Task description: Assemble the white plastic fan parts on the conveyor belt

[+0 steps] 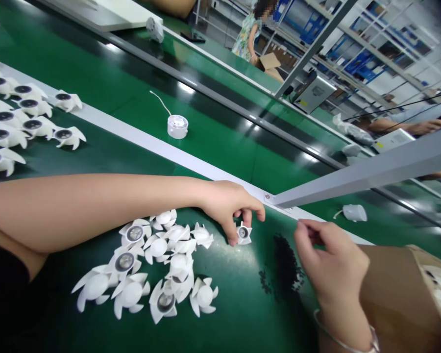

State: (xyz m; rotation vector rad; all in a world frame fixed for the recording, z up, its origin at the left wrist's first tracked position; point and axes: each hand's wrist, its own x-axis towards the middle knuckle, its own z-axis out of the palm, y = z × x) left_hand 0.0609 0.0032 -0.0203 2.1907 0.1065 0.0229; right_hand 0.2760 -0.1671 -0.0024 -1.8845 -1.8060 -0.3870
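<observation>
My left hand (pixel 232 205) reaches across the green table, thumb and fingers around a small white fan impeller (pixel 244 234) whose round metallic hub faces up. My right hand (pixel 332 262) is closed in a pinch at the right; whatever its fingertips hold, if anything, is too small to make out. Between the two hands lies a spread of tiny black pieces (pixel 287 264). Below my left forearm sit several loose white fan impellers (pixel 180 264), some hub side up, others with the smooth cap up.
Further fan impellers (pixel 7 116) stand in rows at the left. A cardboard box (pixel 393 289) with white parts is at the right. A grey metal post (pixel 353 169) slants beyond my hands. White motor housings (pixel 177 127) lie on the green conveyor. Other people work in the background.
</observation>
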